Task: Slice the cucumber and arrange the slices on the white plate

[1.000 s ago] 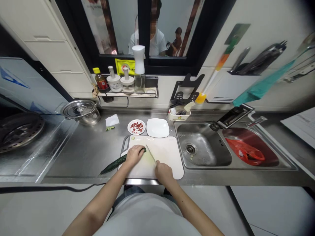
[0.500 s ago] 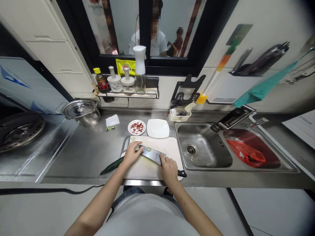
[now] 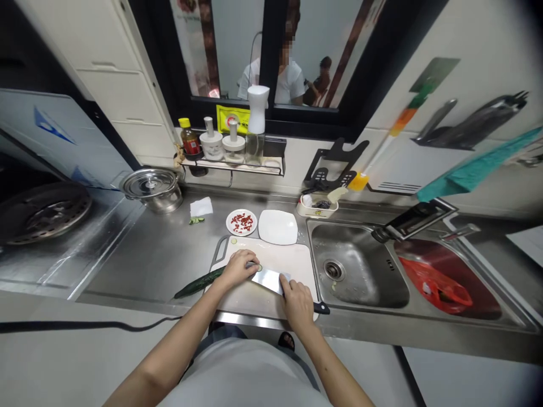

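Note:
My left hand (image 3: 240, 268) is closed over the cut end of a long dark green cucumber (image 3: 198, 284), which sticks out to the left past the cutting board. Its fingertips meet the upper left part of a cleaver's blade (image 3: 268, 280). A pale cucumber slice (image 3: 259, 268) sits beside those fingertips, at the blade. My right hand (image 3: 299, 302) grips the cleaver, index finger laid along the blade; the black handle end (image 3: 322, 308) shows past the palm. Beneath both hands lies a white cutting board (image 3: 297, 257), with another slice (image 3: 233, 241) near its top left corner.
Behind the board stand a plate of chopped red pieces (image 3: 241, 223) and a white square plate (image 3: 278, 226). A double sink (image 3: 358, 265) is at right, with a red bag (image 3: 436, 285). At left are a lidded steel pot (image 3: 155, 192) and a paper towel (image 3: 201, 207).
The view has shifted. My left fingers have curled in at the blade's end, and the slice that lay on the blade is now beside them. My right hand keeps its grip on the cleaver.

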A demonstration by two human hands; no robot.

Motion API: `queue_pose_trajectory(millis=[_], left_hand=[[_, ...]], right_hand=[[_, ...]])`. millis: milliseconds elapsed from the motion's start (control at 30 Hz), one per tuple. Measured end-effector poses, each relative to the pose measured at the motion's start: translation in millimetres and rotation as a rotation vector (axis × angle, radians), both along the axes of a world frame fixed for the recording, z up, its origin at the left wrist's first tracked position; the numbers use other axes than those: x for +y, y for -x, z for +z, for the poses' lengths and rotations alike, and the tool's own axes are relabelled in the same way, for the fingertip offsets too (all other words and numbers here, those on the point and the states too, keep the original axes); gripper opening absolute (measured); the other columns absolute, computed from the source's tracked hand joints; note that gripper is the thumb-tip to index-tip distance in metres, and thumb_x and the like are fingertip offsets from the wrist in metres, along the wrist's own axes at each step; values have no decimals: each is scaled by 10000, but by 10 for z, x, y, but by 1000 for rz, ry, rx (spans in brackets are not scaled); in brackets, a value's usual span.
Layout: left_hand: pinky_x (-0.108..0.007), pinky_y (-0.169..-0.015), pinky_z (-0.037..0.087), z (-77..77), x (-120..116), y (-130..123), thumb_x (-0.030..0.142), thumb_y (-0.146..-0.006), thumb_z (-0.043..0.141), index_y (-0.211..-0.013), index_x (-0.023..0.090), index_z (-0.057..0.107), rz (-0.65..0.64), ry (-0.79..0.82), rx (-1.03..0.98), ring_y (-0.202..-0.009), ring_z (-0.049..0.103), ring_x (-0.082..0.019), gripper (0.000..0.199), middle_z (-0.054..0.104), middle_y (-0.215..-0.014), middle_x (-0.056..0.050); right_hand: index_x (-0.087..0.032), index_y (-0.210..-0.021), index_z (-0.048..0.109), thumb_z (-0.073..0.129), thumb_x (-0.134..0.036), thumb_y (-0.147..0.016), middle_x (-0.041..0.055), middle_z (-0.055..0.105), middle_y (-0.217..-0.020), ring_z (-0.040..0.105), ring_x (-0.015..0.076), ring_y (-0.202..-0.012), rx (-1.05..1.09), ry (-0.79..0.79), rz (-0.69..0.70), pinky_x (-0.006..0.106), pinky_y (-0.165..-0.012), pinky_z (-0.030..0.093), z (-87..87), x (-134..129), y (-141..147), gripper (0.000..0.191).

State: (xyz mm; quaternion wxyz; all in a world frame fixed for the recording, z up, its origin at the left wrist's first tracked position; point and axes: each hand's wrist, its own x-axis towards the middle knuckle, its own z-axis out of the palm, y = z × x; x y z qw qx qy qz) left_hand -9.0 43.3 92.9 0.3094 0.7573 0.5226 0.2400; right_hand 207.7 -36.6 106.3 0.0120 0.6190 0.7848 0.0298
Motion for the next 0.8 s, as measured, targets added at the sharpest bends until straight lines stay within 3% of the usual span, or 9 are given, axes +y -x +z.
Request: queue_pose_trajectory(millis=[167, 400, 467, 633, 700, 800], left_hand=[[-307, -927, 403, -11, -17, -15, 357, -807, 601, -962, 233, 685, -33, 45, 11, -1009, 575, -190, 215, 680, -1035, -26], [-256, -799, 443, -6, 105, 19, 281, -758, 634, -855, 195, 671, -37, 83, -35, -869, 597, -161, 134, 677, -897, -20], [-247, -747, 448, -48, 158, 48, 261, -756, 632, -823, 190, 666, 68, 98, -50, -819, 604, -153, 103, 677, -857, -17], [-237, -653, 431, -243, 312, 236, 299, -758, 647, -827, 206, 662, 563, 173, -1, -719, 609, -138, 117, 680, -783, 2], [-233, -666, 432, -337, 378, 327, 309, -760, 650, -840, 211, 658, 667, 197, 6, -734, 613, -134, 127, 688, -799, 7], [-237, -707, 442, -460, 467, 417, 312, -767, 654, -872, 207, 663, 719, 212, -6, -772, 624, -141, 148, 700, -817, -8]], right_hand=[[-172, -1253, 565, 579, -117, -800, 66, 641, -856, 552, 190, -801, 6, -42, 44, 308, -726, 324, -76, 3, -59, 457], [-184, -1259, 558, 573, -109, -796, 63, 634, -858, 553, 188, -804, 2, -15, 58, 307, -731, 329, -122, 40, -83, 469], [-189, -1267, 554, 563, -120, -808, 65, 637, -878, 558, 192, -815, 6, 9, 32, 308, -735, 332, -112, 51, -86, 464], [-194, -1270, 546, 557, -148, -817, 63, 651, -909, 572, 194, -843, 49, 72, -70, 298, -756, 342, -70, 72, -125, 455], [-190, -1268, 549, 549, -165, -831, 65, 658, -913, 580, 192, -858, 80, 83, -117, 290, -768, 346, -60, 80, -139, 437], [-186, -1263, 560, 524, -177, -854, 66, 669, -918, 592, 188, -873, 126, 89, -179, 277, -777, 353, -67, 86, -143, 410]])
